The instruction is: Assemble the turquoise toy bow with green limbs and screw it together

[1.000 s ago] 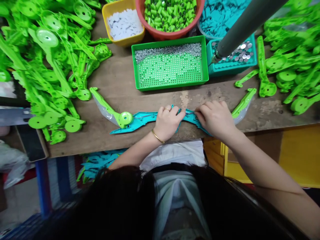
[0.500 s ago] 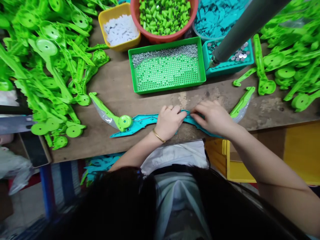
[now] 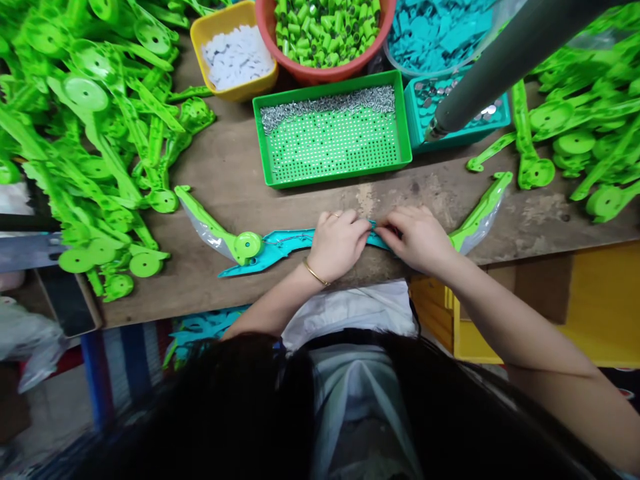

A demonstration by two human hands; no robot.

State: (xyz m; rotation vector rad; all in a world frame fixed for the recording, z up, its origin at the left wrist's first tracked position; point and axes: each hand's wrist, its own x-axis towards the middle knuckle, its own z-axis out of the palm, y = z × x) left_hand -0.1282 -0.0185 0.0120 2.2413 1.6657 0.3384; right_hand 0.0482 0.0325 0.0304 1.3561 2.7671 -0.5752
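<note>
A blue curved plastic toy bow shell (image 3: 280,245) lies on the wooden table, with a green and clear-grey bow limb (image 3: 215,227) at its left end and a matching limb (image 3: 485,213) at its right. Over the shell's middle, my left hand (image 3: 340,245) has its fingers closed on the blue plastic. A thin cord or wire runs along the inside of the shell. Facing it, my right hand (image 3: 415,235) pinches at the same middle section; whatever is between its fingertips is hidden. The right part of the shell is covered by that hand and forearm.
Beyond the hands stand a green perforated tray (image 3: 335,143) of screws, a teal basket (image 3: 457,133) of metal discs, a red bowl (image 3: 325,75) and a yellow tub (image 3: 245,90). A dark pole (image 3: 495,73) slants in. Green parts pile up left (image 3: 100,133) and right (image 3: 575,133).
My right hand has shifted slightly left, showing more of the right limb. Both hands stay at the middle of the blue shell. The view has shifted a little.
</note>
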